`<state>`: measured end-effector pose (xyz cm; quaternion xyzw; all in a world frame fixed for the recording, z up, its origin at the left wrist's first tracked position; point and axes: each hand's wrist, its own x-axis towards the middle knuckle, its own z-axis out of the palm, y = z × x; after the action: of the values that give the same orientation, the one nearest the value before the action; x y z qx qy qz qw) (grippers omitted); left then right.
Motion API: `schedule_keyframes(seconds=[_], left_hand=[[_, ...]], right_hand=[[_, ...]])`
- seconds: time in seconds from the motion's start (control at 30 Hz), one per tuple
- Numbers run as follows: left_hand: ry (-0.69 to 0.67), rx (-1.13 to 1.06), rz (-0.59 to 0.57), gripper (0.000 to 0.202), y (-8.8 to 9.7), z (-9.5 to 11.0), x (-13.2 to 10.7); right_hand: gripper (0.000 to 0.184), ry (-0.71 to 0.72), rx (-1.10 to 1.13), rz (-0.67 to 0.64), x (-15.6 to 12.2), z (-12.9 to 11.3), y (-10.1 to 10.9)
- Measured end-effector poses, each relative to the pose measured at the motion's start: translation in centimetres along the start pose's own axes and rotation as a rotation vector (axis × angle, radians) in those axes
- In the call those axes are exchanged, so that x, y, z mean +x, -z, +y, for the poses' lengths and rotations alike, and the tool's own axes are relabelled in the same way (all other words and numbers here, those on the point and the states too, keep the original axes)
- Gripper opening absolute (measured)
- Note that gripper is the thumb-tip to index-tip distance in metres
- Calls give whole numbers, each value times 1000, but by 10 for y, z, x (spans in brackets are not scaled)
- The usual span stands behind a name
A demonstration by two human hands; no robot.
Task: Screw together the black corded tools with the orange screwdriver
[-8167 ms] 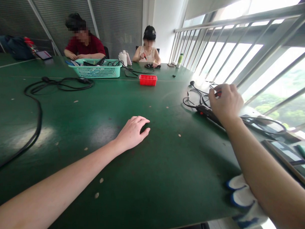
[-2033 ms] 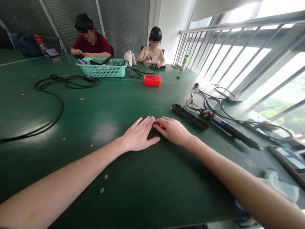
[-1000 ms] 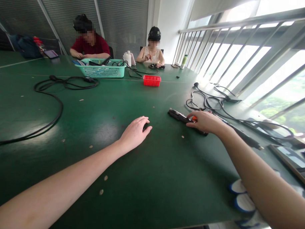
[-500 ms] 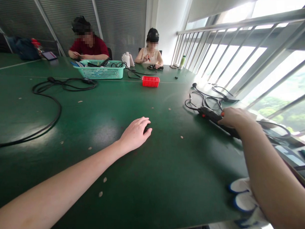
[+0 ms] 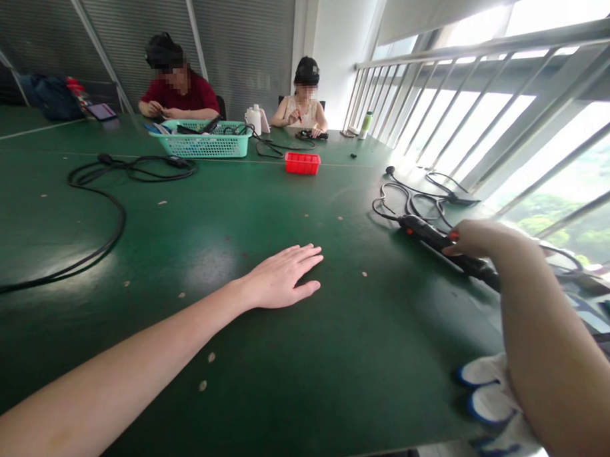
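Observation:
My left hand (image 5: 285, 277) lies palm down over the middle of the green table (image 5: 300, 362), its fingers stretched out. Whatever is under the palm is hidden. At the right, my right hand (image 5: 473, 239) curls over a long black corded power tool (image 5: 428, 236) lying on the table, thumb on the near side. Red parts show on the tool's body, and its far half is partly behind my hand. A black cord (image 5: 412, 197) loops behind it toward the railing.
White gloves with blue edging (image 5: 491, 395) lie at the near right edge. Beyond stand a red bin (image 5: 303, 164) and a teal basket (image 5: 207, 145) of tools. A cable (image 5: 122, 215) curves across the left. Two people sit at the far side; a metal railing (image 5: 460, 96) runs along the right.
My left hand has moved slightly right and nearer, and its curled fingers have straightened; the small black thing beneath them no longer shows. My right hand has shifted slightly right along the power tool.

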<state>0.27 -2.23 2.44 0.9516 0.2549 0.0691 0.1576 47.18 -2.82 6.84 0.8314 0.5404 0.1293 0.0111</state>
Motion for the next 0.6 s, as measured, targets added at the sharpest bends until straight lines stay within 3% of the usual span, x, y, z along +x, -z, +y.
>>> schedule_keyframes(seconds=[0.1,0.2,0.3,0.37,0.47,0.53,0.6], left_hand=[[-95,-60,10,58,-3,7,1],[-171,-134,32,51,-5,15,0],[-148,-211,80,53,-5,21,-1],[-105,-260,191,53,-4,19,-1],[-53,-284,476,43,-3,6,4],[15,-243,628,38,-1,-8,6],[67,-202,644,38,1,-23,8]], right_hand=[[27,78,-29,-219,-6,-14,2],[23,175,-54,-228,-13,-36,4],[32,285,-40,-192,-21,-67,4],[41,359,-11,-156,-28,-90,3],[51,588,181,12,-43,-121,3],[52,731,300,46,-55,-139,5],[51,826,391,54,-68,-155,7]])
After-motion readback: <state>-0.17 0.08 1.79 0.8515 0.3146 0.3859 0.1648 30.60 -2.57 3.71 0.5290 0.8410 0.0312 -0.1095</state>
